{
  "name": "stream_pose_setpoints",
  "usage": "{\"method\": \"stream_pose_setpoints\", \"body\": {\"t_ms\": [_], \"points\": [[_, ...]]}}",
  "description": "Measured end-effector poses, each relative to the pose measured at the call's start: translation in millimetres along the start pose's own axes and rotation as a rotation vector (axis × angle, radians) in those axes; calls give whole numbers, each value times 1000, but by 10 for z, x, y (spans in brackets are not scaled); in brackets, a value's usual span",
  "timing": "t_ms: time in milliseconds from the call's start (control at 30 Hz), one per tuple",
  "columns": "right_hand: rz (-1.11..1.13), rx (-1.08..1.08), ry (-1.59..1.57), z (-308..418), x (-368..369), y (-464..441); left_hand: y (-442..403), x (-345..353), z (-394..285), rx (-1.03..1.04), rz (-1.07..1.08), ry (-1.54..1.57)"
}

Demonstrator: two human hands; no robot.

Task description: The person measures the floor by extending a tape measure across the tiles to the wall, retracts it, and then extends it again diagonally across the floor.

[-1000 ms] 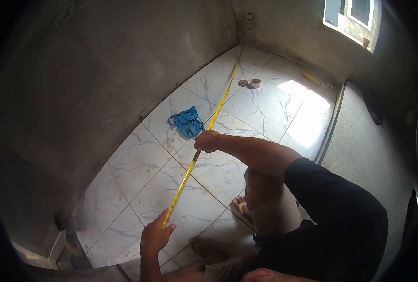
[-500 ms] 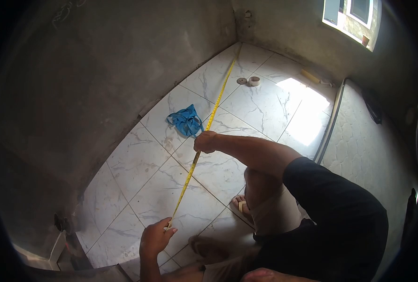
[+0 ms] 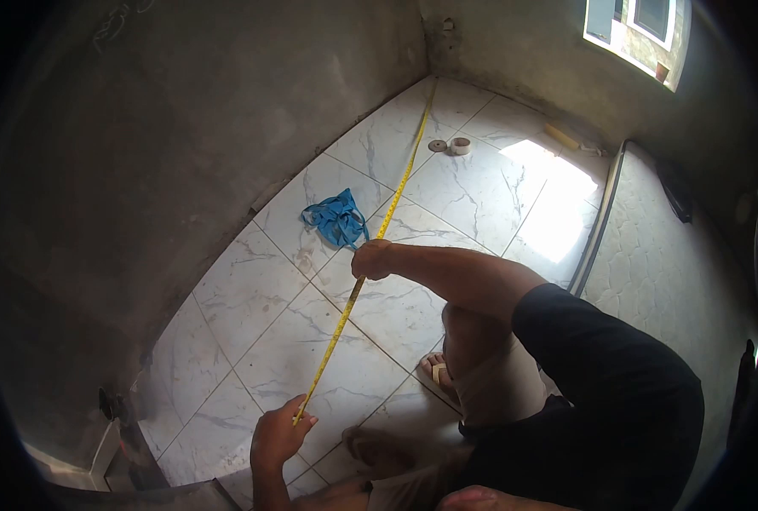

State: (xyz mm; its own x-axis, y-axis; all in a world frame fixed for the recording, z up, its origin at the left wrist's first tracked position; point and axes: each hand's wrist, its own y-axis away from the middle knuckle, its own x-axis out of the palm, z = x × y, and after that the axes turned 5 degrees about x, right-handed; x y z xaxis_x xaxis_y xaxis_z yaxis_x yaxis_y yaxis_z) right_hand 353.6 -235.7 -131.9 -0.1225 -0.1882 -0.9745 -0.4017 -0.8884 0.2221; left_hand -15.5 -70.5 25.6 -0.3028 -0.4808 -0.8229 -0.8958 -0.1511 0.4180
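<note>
A yellow measuring tape (image 3: 328, 349) runs slantwise over the white marbled floor tiles, from the far corner down to the lower left. Around its middle stretch my right hand (image 3: 371, 259) is closed, with the arm reaching in from the right. My left hand (image 3: 278, 433) pinches the near part of the tape between thumb and fingers at the lower left. Just beyond my right hand lies a crumpled blue cloth (image 3: 338, 219), beside the tape.
A roll of tape (image 3: 460, 146) and a flat round disc (image 3: 437, 146) lie near the far corner. A mattress (image 3: 643, 230) leans along the right side. Bare grey walls (image 3: 200, 128) border the floor, with a window (image 3: 639, 34) at upper right. My sandalled foot (image 3: 436, 368) is below my right arm.
The near stretch of tape looked wide, then turned narrow and now shows its yellow face again. My left hand has shifted slightly down and left; my right hand has barely moved.
</note>
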Motion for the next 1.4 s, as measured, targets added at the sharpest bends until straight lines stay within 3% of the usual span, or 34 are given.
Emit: {"method": "stream_pose_setpoints", "body": {"t_ms": [367, 667, 767, 967, 1400], "points": [[-42, 138, 81, -73, -19, 7, 2, 2, -38, 20, 0, -23], [-63, 91, 57, -4, -59, 14, 13, 45, 30, -100, 89, 98], [-60, 81, 96, 39, -79, 1, 60, 93, 77, -24, 16, 60], [-69, 56, 125, 78, -65, -26, 115, 25, 5, -110, 50, 142], [-60, 130, 49, -117, -55, 73, -62, 208, -41, 19, 87, 61]]}}
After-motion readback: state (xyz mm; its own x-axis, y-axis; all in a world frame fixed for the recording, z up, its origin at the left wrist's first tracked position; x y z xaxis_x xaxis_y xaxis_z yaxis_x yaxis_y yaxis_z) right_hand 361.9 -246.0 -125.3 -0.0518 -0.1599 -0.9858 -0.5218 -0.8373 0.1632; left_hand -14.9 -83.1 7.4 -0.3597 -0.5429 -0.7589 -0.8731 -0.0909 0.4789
